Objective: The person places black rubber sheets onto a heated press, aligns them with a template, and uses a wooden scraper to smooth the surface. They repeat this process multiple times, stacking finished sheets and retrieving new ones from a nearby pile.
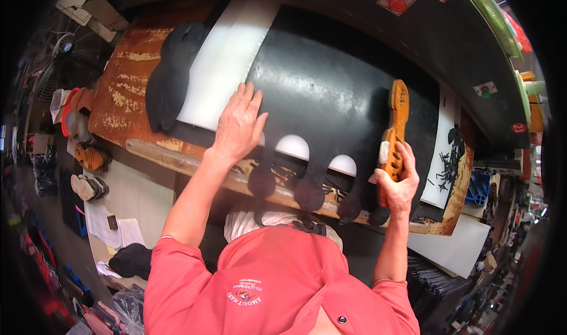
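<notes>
My left hand (239,126) lies flat, palm down, with its fingertips on a black sheet (319,82) beside the edge of a white board (221,64). It holds nothing. In my right hand (403,180) is an orange, sole-shaped cutting die (396,122) with slots and a pale block on its side. The die is over the right part of the black sheet; whether it touches the sheet cannot be told. Along the sheet's near edge are rounded cut-outs, where white surface (292,146) shows through. Dark strips with rounded ends (309,195) hang over the table edge between them.
Dark sole-shaped pieces (170,78) lie on the worn brown tabletop (128,78) at left. Black scraps (447,166) litter a white strip at right. A dark machine beam with a red button (397,5) and a green button (486,94) spans the far side. A fan (66,47) stands at left.
</notes>
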Motion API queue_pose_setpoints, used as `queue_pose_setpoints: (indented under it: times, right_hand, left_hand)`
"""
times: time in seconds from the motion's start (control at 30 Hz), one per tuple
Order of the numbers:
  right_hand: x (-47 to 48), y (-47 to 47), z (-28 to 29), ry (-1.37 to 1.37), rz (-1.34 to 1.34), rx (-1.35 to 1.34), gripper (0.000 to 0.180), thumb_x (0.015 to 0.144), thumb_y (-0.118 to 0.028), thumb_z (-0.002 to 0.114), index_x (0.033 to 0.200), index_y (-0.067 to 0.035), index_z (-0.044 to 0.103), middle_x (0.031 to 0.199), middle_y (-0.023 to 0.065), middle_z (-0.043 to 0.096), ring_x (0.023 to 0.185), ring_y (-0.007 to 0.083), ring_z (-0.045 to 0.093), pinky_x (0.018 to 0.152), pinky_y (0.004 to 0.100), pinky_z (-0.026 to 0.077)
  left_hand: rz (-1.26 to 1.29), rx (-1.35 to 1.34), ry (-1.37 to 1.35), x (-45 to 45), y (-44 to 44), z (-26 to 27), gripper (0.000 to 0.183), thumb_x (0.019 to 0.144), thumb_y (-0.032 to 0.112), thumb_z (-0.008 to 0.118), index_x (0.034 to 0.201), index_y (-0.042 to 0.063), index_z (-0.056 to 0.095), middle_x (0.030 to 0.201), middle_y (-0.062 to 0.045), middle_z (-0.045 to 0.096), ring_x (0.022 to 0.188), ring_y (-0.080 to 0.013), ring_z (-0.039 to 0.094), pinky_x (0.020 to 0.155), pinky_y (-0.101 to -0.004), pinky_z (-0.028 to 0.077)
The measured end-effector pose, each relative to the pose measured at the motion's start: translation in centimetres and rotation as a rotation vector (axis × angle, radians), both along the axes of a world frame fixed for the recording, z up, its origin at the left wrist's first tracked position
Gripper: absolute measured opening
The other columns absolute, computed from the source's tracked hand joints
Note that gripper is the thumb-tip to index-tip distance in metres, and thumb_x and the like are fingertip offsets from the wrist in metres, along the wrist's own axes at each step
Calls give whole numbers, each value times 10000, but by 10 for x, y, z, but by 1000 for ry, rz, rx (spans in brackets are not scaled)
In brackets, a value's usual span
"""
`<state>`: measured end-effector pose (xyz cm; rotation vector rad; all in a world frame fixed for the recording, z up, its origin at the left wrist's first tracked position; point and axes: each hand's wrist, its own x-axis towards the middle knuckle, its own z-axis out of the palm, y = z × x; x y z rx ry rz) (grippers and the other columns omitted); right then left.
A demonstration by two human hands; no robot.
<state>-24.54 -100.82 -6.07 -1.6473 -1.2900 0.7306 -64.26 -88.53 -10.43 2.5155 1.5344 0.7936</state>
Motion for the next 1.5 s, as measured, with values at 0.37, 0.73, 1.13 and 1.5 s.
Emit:
queue_pose_setpoints:
  times: [0.37, 0.73, 1.13, 1.5]
  right_hand:
    - [-197, 136, -4, -313, 138, 136, 774, 641, -230, 907, 1363, -42, 702, 1521, 289, 497, 1323, 410, 560, 1117, 456, 498]
    - [-262, 174, -16, -534, 71, 101, 732, 677, -270, 858, 1342, -12, 692, 1424, 381, 425, 1183, 548, 497, 1043, 579, 446]
    - [-168, 117, -20, -313, 353, 295, 938, 724, -274, 940, 1523, -16, 523, 1473, 268, 568, 1351, 449, 541, 1143, 528, 463]
    - [-76, 67, -19, 86, -91, 434, 318, 985, -111, 760, 1271, 15, 698, 1086, 91, 734, 1051, 187, 710, 957, 320, 559]
  left_hand:
    - [40, -9, -285, -6, 11, 6, 673, 906, -62, 709, 1545, -18, 502, 1408, -249, 655, 1228, -422, 672, 1038, -467, 529]
    - [112, -18, -334, -4, 12, -1, 641, 976, -119, 543, 1600, -24, 426, 1504, -288, 563, 1301, -463, 634, 1076, -465, 551]
    - [49, -112, -539, -5, -46, 24, 405, 977, -41, 655, 1381, -51, 625, 1320, -253, 683, 1200, -432, 670, 1034, -470, 543]
    - [-177, 9, -333, 30, -115, -19, 115, 884, -1, 778, 930, 57, 690, 865, -109, 691, 777, -335, 639, 703, -443, 506]
